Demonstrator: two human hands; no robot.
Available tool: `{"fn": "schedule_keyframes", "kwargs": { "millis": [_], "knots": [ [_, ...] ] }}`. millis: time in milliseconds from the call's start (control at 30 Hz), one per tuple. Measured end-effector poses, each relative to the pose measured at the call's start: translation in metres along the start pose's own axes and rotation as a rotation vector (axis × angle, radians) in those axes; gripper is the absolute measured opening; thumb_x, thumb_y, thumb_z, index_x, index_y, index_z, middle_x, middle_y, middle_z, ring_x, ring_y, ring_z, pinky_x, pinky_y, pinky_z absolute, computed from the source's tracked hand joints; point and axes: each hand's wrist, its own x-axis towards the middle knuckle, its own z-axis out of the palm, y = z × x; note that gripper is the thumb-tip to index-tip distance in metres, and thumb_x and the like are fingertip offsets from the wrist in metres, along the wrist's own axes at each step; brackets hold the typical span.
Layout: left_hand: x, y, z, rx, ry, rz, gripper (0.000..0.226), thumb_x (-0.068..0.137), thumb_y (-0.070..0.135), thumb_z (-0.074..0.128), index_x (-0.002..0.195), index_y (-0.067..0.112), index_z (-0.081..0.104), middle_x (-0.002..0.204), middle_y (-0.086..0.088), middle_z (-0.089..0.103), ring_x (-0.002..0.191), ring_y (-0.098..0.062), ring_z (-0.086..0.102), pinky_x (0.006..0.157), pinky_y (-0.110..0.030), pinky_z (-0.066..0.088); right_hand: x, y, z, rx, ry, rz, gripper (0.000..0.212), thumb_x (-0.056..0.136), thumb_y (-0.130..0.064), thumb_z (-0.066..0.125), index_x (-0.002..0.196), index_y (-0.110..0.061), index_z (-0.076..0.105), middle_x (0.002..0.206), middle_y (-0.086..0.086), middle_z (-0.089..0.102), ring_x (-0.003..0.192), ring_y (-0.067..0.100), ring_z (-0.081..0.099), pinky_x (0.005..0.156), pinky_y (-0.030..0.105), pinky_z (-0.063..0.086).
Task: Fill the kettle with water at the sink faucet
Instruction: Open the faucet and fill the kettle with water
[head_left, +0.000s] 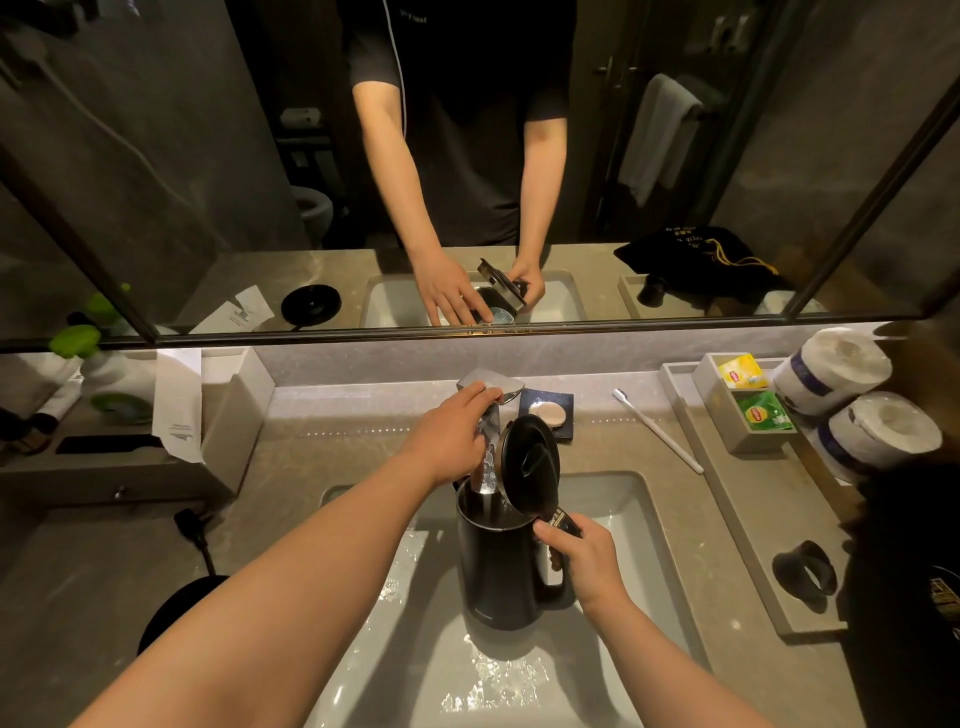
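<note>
So we're mid-fill rn. The kettle stands upright inside the sink, toward the back edge of the basin, w/ its lid flipped up and leaning toward the right side. Our right hand is wrapped around the kettle handle, thumb up by the lid hinge, so that grip is firmly closed on the handle. Our left hand sits on the faucet at the back edge of the sink, fingers curled over the flat lever on top, grasping it rather than just resting, as far as we can tell.

Water is coming down from the spout straight into the open mouth of the kettle. There's also water pooled and rippling on the basin floor toward the front edge, so some has gone past the kettle. Can't see the level inside, the interior is too dark.

Rest of the counter, fwiw: soap dish just behind the kettle lid, toothbrush lying diagonal to the right of the sink, tray w/ tea bags and toilet rolls at the far right edge, kettle base w/ cord on the left side of the counter.

Next imo: watch the level, then push the lever shut w/ the left hand before it overfills, keep the kettle upright while lifting it out, and snap the lid down
</note>
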Motion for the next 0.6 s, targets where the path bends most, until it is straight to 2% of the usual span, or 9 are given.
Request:
{"fn": "schedule_keyframes", "kwargs": {
  "millis": [200,333,433,600],
  "knots": [
    [-0.0002,-0.0005,0.0002,-0.008,-0.013,0.000,0.067,0.086,0.017,0.051,0.145,0.034,0.025,0.157,0.003,0.021,0.136,-0.022,0.033,0.107,-0.041,0.036,0.0003,0.0018,0.0010,-0.011,0.007,0.009,0.025,0.075,-0.023,0.079,0.053,-0.026,0.068,0.052,-0.008,0.062,0.058,0.021,0.053,0.051,0.027,0.046],
    [0.0008,-0.0012,0.0001,-0.006,-0.011,0.003,0.067,0.085,0.015,0.050,0.144,0.034,0.025,0.157,0.003,0.022,0.136,-0.023,0.034,0.105,-0.041,0.036,0.0016,0.0035,0.0001,-0.014,-0.007,0.024,0.016,0.070,-0.028,0.079,0.060,-0.020,0.068,0.055,-0.005,0.063,0.059,0.021,0.054,0.052,0.028,0.046],
    [0.0015,-0.0013,0.0000,0.004,-0.005,0.013,0.066,0.085,0.016,0.051,0.144,0.034,0.026,0.157,0.003,0.023,0.136,-0.023,0.035,0.104,-0.041,0.038,0.0029,0.0054,-0.0013,-0.022,-0.011,0.024,0.019,0.071,-0.028,0.079,0.065,-0.013,0.069,0.057,0.000,0.063,0.060,0.022,0.053,0.053,0.029,0.047],
    [0.0015,-0.0018,-0.0002,-0.003,0.005,0.015,0.065,0.087,0.016,0.052,0.144,0.034,0.027,0.157,0.003,0.023,0.136,-0.023,0.034,0.105,-0.041,0.037,0.0034,0.0067,-0.0015,-0.025,-0.005,0.036,0.019,0.070,-0.029,0.079,0.062,-0.018,0.067,0.053,-0.005,0.061,0.059,0.022,0.053,0.053,0.029,0.046]
  ]
}}
